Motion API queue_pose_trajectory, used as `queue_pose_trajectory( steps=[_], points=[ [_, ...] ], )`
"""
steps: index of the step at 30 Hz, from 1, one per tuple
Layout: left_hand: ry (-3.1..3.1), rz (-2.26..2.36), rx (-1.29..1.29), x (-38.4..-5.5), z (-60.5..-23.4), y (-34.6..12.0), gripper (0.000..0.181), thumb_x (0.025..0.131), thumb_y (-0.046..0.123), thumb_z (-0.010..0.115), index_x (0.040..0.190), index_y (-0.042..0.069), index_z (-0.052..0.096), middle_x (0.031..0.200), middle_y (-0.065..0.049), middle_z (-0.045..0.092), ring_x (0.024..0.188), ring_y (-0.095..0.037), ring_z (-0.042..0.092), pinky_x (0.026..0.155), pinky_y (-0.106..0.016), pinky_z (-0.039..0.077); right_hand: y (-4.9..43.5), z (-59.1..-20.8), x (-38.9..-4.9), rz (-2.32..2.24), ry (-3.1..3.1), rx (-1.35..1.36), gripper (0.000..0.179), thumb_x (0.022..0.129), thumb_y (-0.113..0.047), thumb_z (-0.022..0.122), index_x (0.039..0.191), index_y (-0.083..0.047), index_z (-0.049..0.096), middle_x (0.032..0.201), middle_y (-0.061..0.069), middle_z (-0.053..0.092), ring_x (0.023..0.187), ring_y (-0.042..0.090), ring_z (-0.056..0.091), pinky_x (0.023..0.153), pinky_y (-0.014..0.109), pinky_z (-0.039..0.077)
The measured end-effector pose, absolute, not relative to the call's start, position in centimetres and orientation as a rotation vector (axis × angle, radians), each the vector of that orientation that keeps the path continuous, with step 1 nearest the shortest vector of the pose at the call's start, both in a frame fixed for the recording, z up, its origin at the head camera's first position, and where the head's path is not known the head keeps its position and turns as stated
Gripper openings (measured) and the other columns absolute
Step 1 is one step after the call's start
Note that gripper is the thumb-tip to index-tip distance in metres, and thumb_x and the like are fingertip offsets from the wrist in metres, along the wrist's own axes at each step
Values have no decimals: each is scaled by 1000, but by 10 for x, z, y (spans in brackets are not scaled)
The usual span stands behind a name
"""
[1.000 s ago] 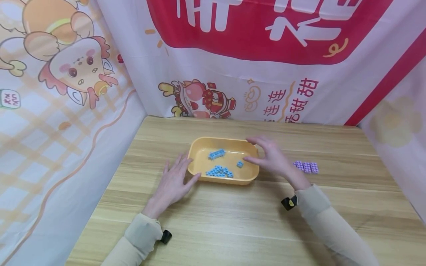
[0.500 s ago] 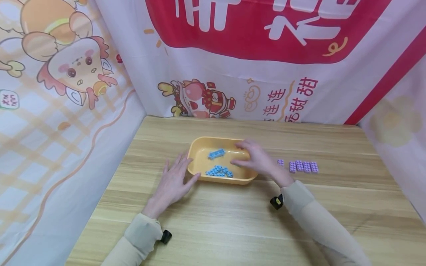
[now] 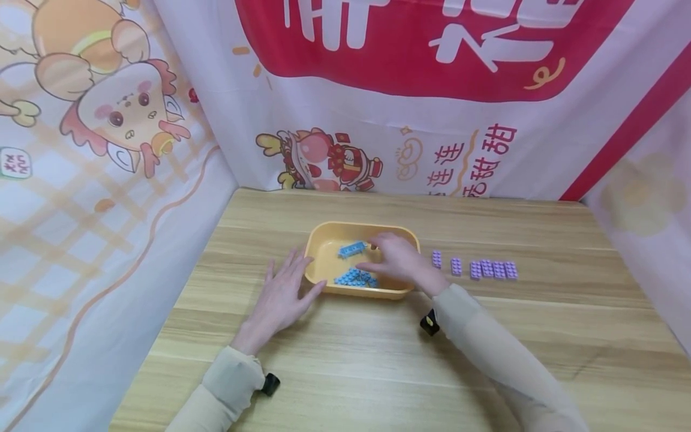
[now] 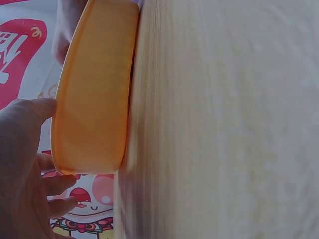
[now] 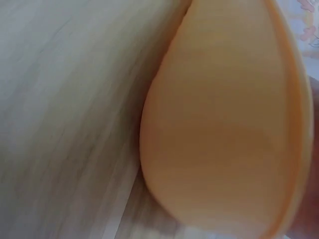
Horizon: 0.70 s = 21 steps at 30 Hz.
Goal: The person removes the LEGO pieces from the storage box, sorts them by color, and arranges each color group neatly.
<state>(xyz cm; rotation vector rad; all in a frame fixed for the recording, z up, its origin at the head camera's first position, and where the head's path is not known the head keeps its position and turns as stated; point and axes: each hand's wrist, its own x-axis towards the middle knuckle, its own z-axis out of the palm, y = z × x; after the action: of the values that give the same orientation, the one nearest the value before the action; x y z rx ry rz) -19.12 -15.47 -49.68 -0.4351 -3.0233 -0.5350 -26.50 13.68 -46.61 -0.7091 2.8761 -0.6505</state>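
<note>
Yellow-orange, smooth and faintly glossy, the tray [image 3: 329, 255] before us is a shallow oblong with rounded corners and a thin rim, and it sits flat on the table. Inside it, towards the tray's far side, we see a long blue piece [image 3: 352, 249] lying at a slant. Nearer the tray's front wall there is a loose cluster of small blue bricks [image 3: 356, 277], their tops knobbed with round studs.

Our right hand [image 3: 396, 258] reaches over the tray's right end and down into it, the thumb and fingers held well apart, with the long piece and the cluster close to their tips. We cannot tell whether the fingertips touch any of them. Our left hand [image 3: 283, 297] lies at the tray's left end, its fingers spread and fairly straight; in the left wrist view its thumb tip meets the rim.

To the right of the tray we find six purple bricks [image 3: 487, 268], oblong and studded, the two nearest the tray standing apart and the other four packed close together. Under the tray the table [image 3: 345, 354] shows pale, streaky wood grain. Behind the tray hangs a white cloth [image 3: 399, 114] in soft folds, printed with red and cartoon figures.
</note>
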Motion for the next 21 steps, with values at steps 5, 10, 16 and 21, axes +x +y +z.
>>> queue_pose_trajectory(
  steps=[5,10,16,21],
  points=[
    [-3029,-537,-436,-191,-498,-154,86,108,75,44,168,13,43,182,-16,29,172,-36,24,138,-74,10,123,-471,-272,-507,2918,-710,61,98,-63,75,122,-7,75,104,7,76,98,24,70,96,47,63],
    [-3028,-545,-440,-191,-497,-154,85,109,73,44,168,13,43,182,-16,30,171,-36,26,138,-74,11,110,-474,-277,-397,2956,-664,61,98,-74,67,88,-15,66,85,2,65,83,20,59,83,40,58],
    [-3029,-538,-449,-192,-495,-155,83,109,71,46,168,12,44,180,-16,34,170,-37,28,137,-75,14,92,-476,-283,-208,2975,-597,76,96,-87,55,71,-16,64,103,9,77,108,29,68,113,55,55],
    [-3032,-534,-450,-193,-496,-155,84,109,71,46,168,12,44,180,-16,34,170,-38,28,136,-76,14,74,-481,-287,-23,3003,-530,91,96,-91,47,104,-7,79,130,17,78,132,36,68,125,59,47]
  ],
)
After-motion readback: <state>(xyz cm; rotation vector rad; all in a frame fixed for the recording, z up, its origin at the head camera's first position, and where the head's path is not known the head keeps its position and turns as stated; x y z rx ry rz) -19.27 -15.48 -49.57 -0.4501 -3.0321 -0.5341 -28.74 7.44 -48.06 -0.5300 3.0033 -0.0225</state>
